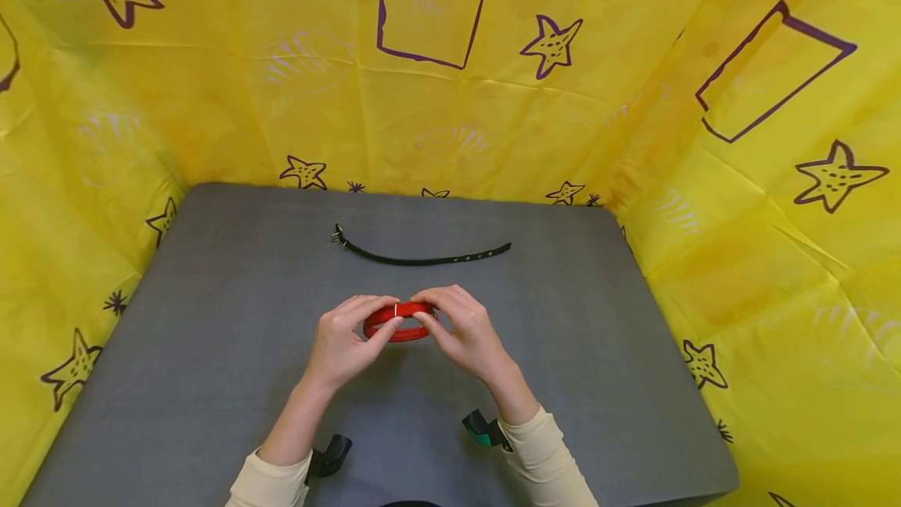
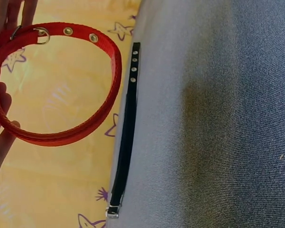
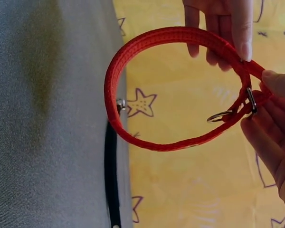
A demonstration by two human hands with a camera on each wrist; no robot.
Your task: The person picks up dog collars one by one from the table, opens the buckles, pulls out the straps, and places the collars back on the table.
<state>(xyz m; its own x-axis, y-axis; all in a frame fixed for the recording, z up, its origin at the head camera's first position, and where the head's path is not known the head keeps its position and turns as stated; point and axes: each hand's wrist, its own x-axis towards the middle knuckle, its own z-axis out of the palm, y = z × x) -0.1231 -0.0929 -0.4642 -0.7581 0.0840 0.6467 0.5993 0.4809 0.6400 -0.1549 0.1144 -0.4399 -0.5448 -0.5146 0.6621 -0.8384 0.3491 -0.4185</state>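
A red collar (image 1: pixel 415 309), bent round into a loop, is held up over the table between both hands. My left hand (image 1: pixel 345 340) pinches the loop's left side between thumb and fingers. On the other side, the thumb and fingertips of my right hand (image 1: pixel 469 332) grip the band close to its metal buckle (image 3: pixel 250 100). A metal ring (image 2: pixel 45 36) and metal-rimmed holes show on the strap in the left wrist view. Beyond the hands, a black collar (image 1: pixel 415 261) lies stretched out on the table, its buckle end (image 1: pixel 339 235) to the left.
The grey-covered table (image 1: pixel 211 319) extends around the hands. Yellow cloth (image 1: pixel 232 100) printed with purple stars hangs behind it and along both sides. A dark rounded edge (image 1: pixel 411 503) shows at the bottom of the head view.
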